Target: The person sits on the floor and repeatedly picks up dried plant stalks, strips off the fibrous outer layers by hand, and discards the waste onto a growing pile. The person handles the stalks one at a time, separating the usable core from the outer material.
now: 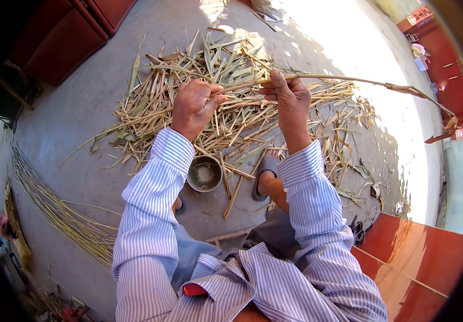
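Observation:
My left hand [194, 108] is closed, its fingers pinched on the thick end of a long dry plant stalk [344, 79]. A short way along the same stalk, my right hand [290, 101] grips it with the thumb on top. From there the stalk runs off to the right, bending down to a dry brown leaf [449, 127] at its tip. Below both hands lies a loose heap of cut stalk pieces and dry leaves [159, 102]. A round metal bowl [204, 174] stands between the heap and my legs; what it holds is hard to make out.
On the floor to the left lies a bundle of long thin stalks [62, 209]. My sandalled foot [266, 177] rests beside the heap. A dark red cabinet [65, 45] stands far left, and a red board [419, 257] lies at the near right. Strong sunlight covers the floor at the right.

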A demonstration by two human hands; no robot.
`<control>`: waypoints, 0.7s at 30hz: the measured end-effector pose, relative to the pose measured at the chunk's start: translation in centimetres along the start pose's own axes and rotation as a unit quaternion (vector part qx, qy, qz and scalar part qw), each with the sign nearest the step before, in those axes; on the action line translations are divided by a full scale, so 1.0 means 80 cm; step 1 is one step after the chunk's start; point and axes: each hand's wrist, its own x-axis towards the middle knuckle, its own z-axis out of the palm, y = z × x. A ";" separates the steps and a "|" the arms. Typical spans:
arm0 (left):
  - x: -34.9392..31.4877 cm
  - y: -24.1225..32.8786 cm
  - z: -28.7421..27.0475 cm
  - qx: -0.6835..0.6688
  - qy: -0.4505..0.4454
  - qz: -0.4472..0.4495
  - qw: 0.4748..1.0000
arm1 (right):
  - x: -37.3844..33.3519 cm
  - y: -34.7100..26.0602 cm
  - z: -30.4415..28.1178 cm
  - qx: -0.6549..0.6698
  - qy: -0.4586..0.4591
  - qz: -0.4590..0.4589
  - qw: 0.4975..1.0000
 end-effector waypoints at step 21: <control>0.004 -0.060 -0.060 0.122 -0.100 -0.048 0.986 | 0.016 0.002 -0.038 0.029 0.044 0.026 0.998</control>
